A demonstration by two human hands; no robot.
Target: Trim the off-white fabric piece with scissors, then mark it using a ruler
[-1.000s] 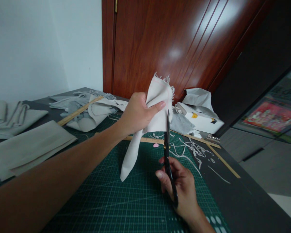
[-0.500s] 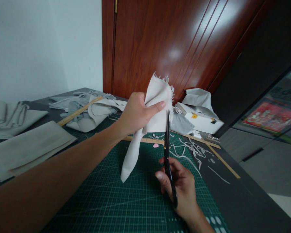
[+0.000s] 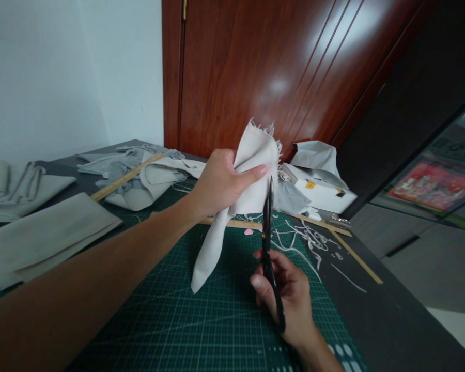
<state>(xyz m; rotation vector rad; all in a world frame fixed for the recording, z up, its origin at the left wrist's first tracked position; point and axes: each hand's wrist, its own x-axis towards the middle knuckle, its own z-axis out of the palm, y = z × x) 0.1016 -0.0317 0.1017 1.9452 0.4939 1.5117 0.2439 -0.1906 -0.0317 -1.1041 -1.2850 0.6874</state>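
My left hand [image 3: 227, 181] is closed on a piece of white fabric [image 3: 251, 194], thumb across its front. Loose threads fringe the fabric's top and right edges, and a faint pink line runs near them. A narrow tail of the cloth hangs below the hand over the mat. In my right hand [image 3: 289, 292] is a pair of black scissors [image 3: 267, 222], held upright with the fingers around the handles. The blades point up along the fabric's right edge and look nearly closed; whether they touch the cloth I cannot tell.
A green cutting mat [image 3: 201, 325] covers much of the dark table. Folded pale cloth [image 3: 50, 235] and grey scraps [image 3: 120, 165] with a wooden ruler [image 3: 126, 178] lie left. Right are tangled white cords [image 3: 313, 240], a white box [image 3: 318, 188], and a pink piece [image 3: 248, 232].
The fabric in my left hand has shifted slightly right and its top has dipped a little. The scissors have barely moved.
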